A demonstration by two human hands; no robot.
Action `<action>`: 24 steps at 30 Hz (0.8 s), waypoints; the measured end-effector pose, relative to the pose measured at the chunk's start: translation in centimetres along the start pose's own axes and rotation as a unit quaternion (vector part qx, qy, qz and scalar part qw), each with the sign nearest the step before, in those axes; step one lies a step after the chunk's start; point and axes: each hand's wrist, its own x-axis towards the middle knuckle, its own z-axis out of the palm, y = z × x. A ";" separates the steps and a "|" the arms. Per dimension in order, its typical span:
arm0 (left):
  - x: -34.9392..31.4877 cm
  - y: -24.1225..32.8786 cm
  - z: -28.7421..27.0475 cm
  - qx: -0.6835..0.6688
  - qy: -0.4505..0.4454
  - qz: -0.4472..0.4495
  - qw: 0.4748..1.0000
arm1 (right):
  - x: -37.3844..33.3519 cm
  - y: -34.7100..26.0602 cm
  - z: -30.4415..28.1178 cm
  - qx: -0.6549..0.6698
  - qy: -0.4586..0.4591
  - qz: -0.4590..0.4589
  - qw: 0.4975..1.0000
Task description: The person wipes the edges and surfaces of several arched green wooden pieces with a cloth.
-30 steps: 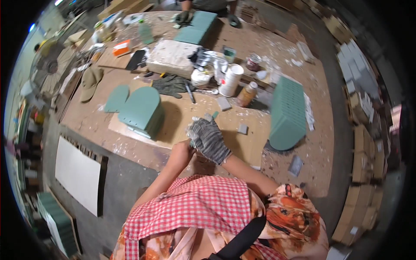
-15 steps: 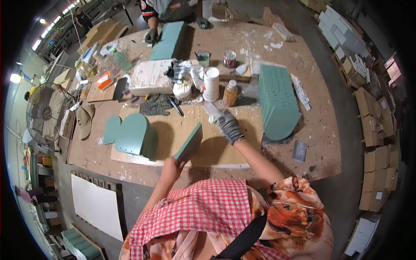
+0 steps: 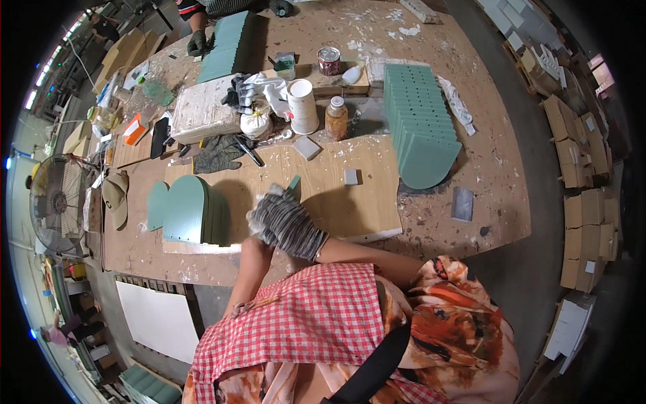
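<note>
My bare left hand (image 3: 254,254) grips the lower end of a green panel (image 3: 294,183) held on edge near my apron. Across the panel lies my right hand (image 3: 286,222) in a grey striped glove, its fingers curled and whitish at the tips. Whether they clasp the panel or a small thing against it, I cannot make out. Most of the panel is hidden behind the glove. Beyond my hands, a grey sanding block (image 3: 351,176) and a flat grey pad (image 3: 307,148) lie on the wooden board (image 3: 336,209). Left of them stand several round-topped green panels (image 3: 185,209).
A long stack of green panels (image 3: 427,128) stands at the right. Behind the board are an amber bottle (image 3: 336,118), white cups (image 3: 303,108), a spare glove (image 3: 219,155) and a marker (image 3: 249,151). Across the table, a co-worker's gloved hand (image 3: 196,44) rests by another green stack (image 3: 225,47).
My right hand has come back from the grey pad at the far side of the board to the green panel in my left hand. The view has shifted, and a sanding block now shows.
</note>
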 end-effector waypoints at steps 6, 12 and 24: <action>-0.2 3.3 -1.3 -0.017 0.013 -0.024 0.999 | 0.2 6.4 -2.1 0.023 0.031 0.077 0.996; 0.3 1.7 -2.1 -0.012 -0.032 0.005 0.999 | -0.4 9.4 -2.7 0.178 -0.050 0.332 0.925; 0.7 3.2 -3.6 -0.381 -0.030 -0.008 0.924 | -0.1 6.9 -8.7 0.486 0.088 0.495 0.715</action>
